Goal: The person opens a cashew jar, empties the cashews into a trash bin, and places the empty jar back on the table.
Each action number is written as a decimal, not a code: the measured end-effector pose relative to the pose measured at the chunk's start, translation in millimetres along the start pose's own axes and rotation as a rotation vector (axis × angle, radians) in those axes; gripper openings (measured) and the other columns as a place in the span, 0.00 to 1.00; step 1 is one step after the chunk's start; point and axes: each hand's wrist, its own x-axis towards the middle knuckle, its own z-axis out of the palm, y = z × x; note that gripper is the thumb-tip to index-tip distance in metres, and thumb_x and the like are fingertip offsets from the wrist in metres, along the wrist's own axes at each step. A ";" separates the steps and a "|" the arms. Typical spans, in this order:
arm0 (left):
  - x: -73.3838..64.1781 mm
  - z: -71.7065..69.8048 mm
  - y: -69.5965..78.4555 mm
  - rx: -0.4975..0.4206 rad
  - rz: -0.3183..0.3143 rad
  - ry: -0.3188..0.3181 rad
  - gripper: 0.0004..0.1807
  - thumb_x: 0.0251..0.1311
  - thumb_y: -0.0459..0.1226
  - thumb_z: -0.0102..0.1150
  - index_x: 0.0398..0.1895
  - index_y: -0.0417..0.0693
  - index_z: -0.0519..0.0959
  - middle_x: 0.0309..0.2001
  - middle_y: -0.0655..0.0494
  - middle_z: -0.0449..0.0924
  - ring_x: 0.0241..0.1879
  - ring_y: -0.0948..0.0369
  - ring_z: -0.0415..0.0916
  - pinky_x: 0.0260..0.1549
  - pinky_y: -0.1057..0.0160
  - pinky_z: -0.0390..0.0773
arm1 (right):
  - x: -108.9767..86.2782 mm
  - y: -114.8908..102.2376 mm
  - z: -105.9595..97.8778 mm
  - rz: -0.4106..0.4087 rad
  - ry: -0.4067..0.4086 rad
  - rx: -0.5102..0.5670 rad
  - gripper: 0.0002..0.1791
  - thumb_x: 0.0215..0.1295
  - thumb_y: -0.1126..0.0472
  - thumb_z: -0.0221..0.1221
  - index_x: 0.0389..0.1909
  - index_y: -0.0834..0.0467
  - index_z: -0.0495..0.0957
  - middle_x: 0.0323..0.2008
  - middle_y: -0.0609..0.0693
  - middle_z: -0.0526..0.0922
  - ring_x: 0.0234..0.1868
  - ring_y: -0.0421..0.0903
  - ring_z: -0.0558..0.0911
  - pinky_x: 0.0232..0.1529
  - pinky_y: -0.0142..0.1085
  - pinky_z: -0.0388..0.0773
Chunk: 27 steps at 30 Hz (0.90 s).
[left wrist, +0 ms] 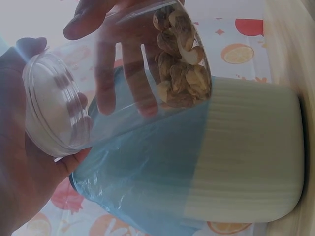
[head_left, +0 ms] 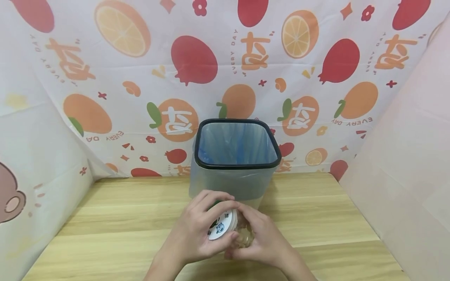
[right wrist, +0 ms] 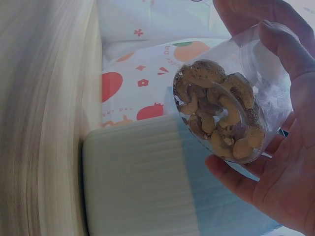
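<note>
My left hand (head_left: 195,230) grips the round lid (head_left: 222,226) of a clear plastic jar (head_left: 245,235); the lid's top bears a white label with print and a small cartoon. My right hand (head_left: 267,240) is wrapped around the jar's body. Brown, curved nuts (right wrist: 216,110) that look like cashews lie in a heap at the jar's base. The jar is tilted, and its lid appears to be on it in the left wrist view. Both hands are just in front of the bin (head_left: 225,185).
The pale bin has a black rim (head_left: 239,167) and a translucent blue bag (head_left: 235,142) lining it and folded over its outside. It stands on a wood-grain table (head_left: 140,210). A fruit-patterned cloth (head_left: 218,93) hangs behind, with pale cloths at both sides.
</note>
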 end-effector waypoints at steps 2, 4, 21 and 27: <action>-1.2 0.0 0.2 -0.002 -0.002 -0.005 0.21 0.63 0.56 0.58 0.53 0.58 0.81 0.51 0.62 0.79 0.49 0.62 0.74 0.44 0.67 0.76 | -0.7 -0.7 0.3 0.001 -0.004 -0.006 0.53 0.44 0.43 0.78 0.71 0.44 0.63 0.55 0.35 0.77 0.48 0.34 0.78 0.47 0.31 0.80; -1.5 0.0 0.1 -0.007 0.001 -0.005 0.21 0.62 0.55 0.58 0.53 0.58 0.81 0.51 0.61 0.79 0.49 0.62 0.74 0.44 0.66 0.76 | -0.7 -0.9 0.3 0.002 -0.005 -0.003 0.53 0.43 0.44 0.79 0.71 0.44 0.63 0.56 0.36 0.77 0.49 0.34 0.79 0.48 0.32 0.80; -3.8 3.8 -3.1 -0.018 -0.044 -0.051 0.22 0.62 0.56 0.61 0.55 0.59 0.81 0.54 0.63 0.78 0.52 0.63 0.74 0.42 0.64 0.79 | -1.5 1.3 -10.1 0.091 -0.054 -0.062 0.55 0.42 0.37 0.76 0.73 0.41 0.62 0.62 0.36 0.75 0.58 0.36 0.78 0.56 0.38 0.79; -3.1 7.8 -3.0 -0.027 -0.041 -0.050 0.23 0.61 0.55 0.62 0.56 0.58 0.80 0.55 0.62 0.78 0.52 0.62 0.74 0.42 0.63 0.79 | -1.9 3.2 -13.3 0.096 -0.057 -0.072 0.55 0.42 0.35 0.76 0.73 0.36 0.61 0.61 0.31 0.74 0.57 0.33 0.77 0.56 0.36 0.79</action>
